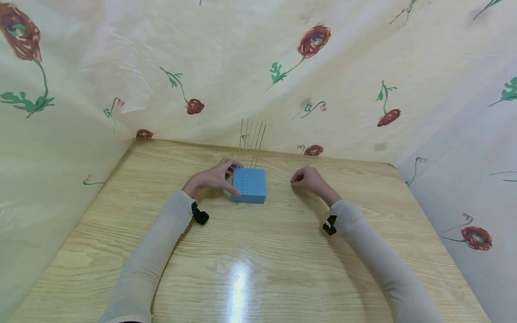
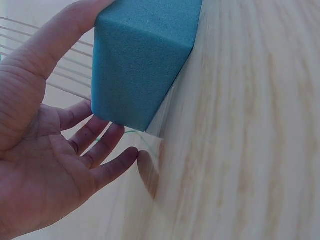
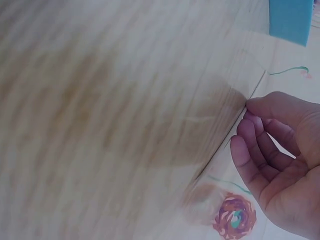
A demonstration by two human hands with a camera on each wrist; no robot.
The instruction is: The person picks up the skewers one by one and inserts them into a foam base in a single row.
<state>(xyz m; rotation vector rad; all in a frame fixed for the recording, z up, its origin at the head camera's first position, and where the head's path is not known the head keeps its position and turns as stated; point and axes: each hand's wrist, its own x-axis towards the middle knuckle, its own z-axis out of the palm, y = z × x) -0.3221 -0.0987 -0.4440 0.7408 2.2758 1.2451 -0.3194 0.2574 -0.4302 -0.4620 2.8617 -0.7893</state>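
Observation:
A blue foam block (image 1: 249, 198) with rows of small holes in its top sits on the table. Several thin sticks (image 1: 260, 146) stand in its back row, some leaning slightly. My left hand (image 1: 215, 177) grips the block's left side, thumb at the front corner and fingers at the back. In the left wrist view, the thumb reaches over the foam block (image 2: 140, 70) and fingertips touch its far edge. Right of the block, my right hand (image 1: 311, 180) pinches a thin stick (image 1: 282, 177) between thumb and index finger, low over the table. The other fingers curl loosely.
The wood-grain table (image 1: 258, 255) spreads in front of both hands. Flower-patterned sheeting (image 1: 242, 80) rises behind the table and along both sides. Black wrist cameras are strapped over the left sleeve (image 1: 139, 269) and the right sleeve (image 1: 387, 264).

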